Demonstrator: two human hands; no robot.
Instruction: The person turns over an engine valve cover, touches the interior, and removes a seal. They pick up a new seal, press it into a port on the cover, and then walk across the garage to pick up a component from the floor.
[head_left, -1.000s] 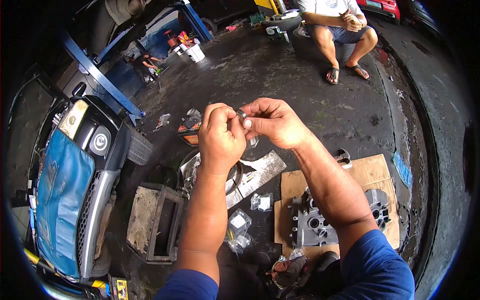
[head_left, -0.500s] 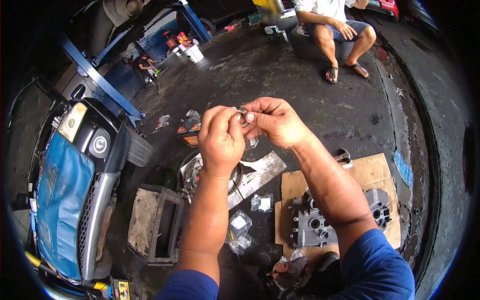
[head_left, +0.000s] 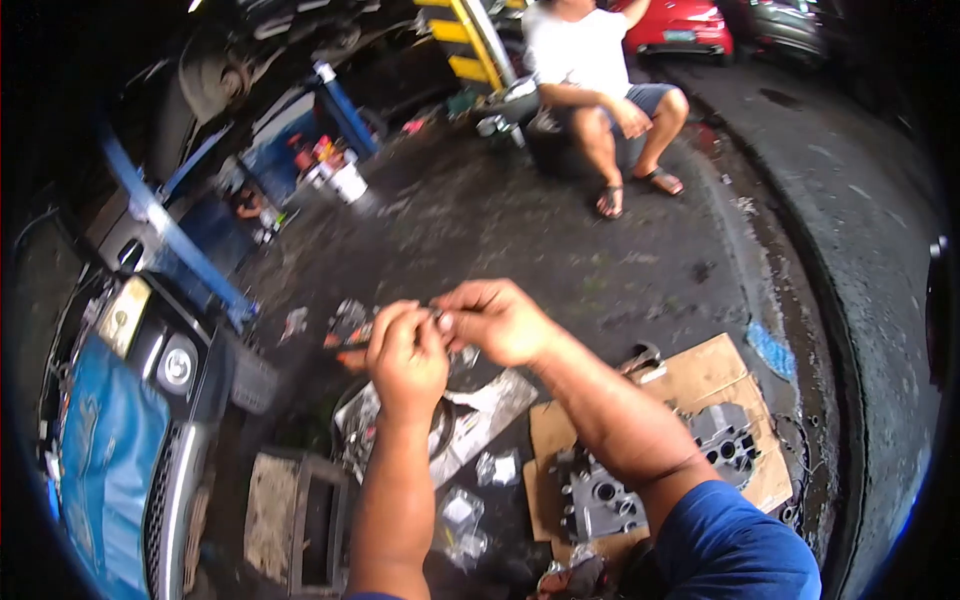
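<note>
My left hand (head_left: pixel 410 360) and my right hand (head_left: pixel 507 325) meet in front of me, above the floor. Both have their fingers closed in a pinch on a small dark metal ring (head_left: pixel 436 313), mostly covered by the fingertips and blurred. Below my right forearm, a grey metal engine casting (head_left: pixel 600 508) with round openings lies on flattened cardboard (head_left: pixel 548 432). Beneath my left arm, a round part partly shows on a dirty white sheet (head_left: pixel 490 425).
Clear plastic bags (head_left: pixel 460 530) and an open wooden box (head_left: pixel 272 515) lie on the floor near me. A car with a blue cover (head_left: pixel 112 440) stands at left, beside a blue lift arm (head_left: pixel 172 238). Ahead, a person (head_left: pixel 585 60) sits on a tyre.
The view has tilted up and shifted right, so the scene sits lower and further left. Both hands still pinch the small ring together.
</note>
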